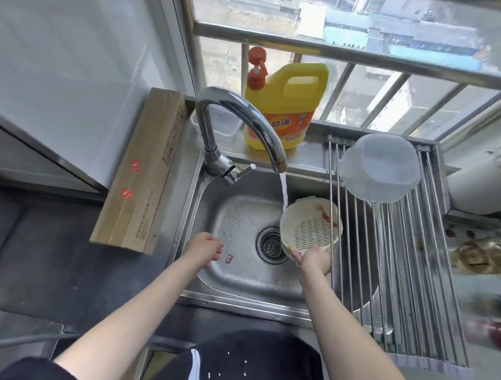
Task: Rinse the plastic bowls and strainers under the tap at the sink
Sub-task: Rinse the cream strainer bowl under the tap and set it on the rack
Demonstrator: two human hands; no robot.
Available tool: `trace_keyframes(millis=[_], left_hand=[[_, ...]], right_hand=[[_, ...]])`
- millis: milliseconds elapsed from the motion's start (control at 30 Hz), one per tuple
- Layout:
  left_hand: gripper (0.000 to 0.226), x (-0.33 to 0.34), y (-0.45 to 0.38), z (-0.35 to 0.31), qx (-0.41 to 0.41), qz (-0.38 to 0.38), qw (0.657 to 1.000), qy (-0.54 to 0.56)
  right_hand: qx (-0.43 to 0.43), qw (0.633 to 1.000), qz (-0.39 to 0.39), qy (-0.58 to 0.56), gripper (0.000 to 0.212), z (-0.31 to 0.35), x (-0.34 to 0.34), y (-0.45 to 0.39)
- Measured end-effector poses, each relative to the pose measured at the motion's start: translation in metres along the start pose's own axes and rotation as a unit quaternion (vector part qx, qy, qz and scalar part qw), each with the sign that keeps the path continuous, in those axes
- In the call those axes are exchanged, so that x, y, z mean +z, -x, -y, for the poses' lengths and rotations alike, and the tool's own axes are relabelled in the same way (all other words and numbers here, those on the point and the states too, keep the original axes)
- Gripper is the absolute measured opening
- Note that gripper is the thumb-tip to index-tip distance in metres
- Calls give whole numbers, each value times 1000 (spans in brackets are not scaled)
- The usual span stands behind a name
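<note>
**Fingers of the right hand clamp the strainer's near rim, stream landing on the far edge**

Fingers (296, 257) of my right hand (315, 259) are pinched on the lower rim of the white strainer (311, 224), thumb side toward the drain, and I've got it tipped up so the perforated face looks back at me. It hangs over the right half of the sink (236, 281), just beside the drain (270, 245) and brushing the left edge of the roll-up drying rack (393, 261). Water from the tap (248, 129) is running, and the stream (283, 189) strikes the strainer's upper-left rim, not the middle.

That's the relation I'm watching: a red smear sits on the upper part of the face, up and away from my fingers, slightly right of where the water lands. So I reckon the next nudge is a small shift left or a roll of the wrist to bring the smear under the flow.

Left hand (204, 247) is empty, fingers loosely curled, hovering low over the left of the basin, well apart from the strainer. Right hand is the nearer one, obviously.

One clear plastic bowl (379, 170) sits upside down on the rack, at its far end.
</note>
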State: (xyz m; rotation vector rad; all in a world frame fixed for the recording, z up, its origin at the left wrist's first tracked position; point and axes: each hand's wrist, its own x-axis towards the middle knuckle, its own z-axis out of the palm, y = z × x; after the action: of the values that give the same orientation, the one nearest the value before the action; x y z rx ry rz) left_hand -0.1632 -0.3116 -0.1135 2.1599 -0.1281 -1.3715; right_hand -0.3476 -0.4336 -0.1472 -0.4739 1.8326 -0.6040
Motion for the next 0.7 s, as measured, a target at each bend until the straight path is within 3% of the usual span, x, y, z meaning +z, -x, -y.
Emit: trace_keyframes(millis=[100,300,433,500,600,700], left_hand=[[8,-3,3,-3,10,1,1000,-14],[9,-2,12,-9,-5,48,998,46],[40,5,14,-10,-31,123,988,86],[44,11,11,-8,-39,144,984,101],[30,22,2,-7,-32,98,984,145],[34,26,-10,-6,-34,27,987,157]], right_hand=[[-84,994,32,59,34,4,0,13],[-116,988,102,18,15,-3,-3,38],[-75,981,180,8,19,-9,1,55],[-49,976,208,43,19,-10,4,58],[-15,964,255,77,26,-12,6,56],[67,960,270,18,48,-19,9,41]])
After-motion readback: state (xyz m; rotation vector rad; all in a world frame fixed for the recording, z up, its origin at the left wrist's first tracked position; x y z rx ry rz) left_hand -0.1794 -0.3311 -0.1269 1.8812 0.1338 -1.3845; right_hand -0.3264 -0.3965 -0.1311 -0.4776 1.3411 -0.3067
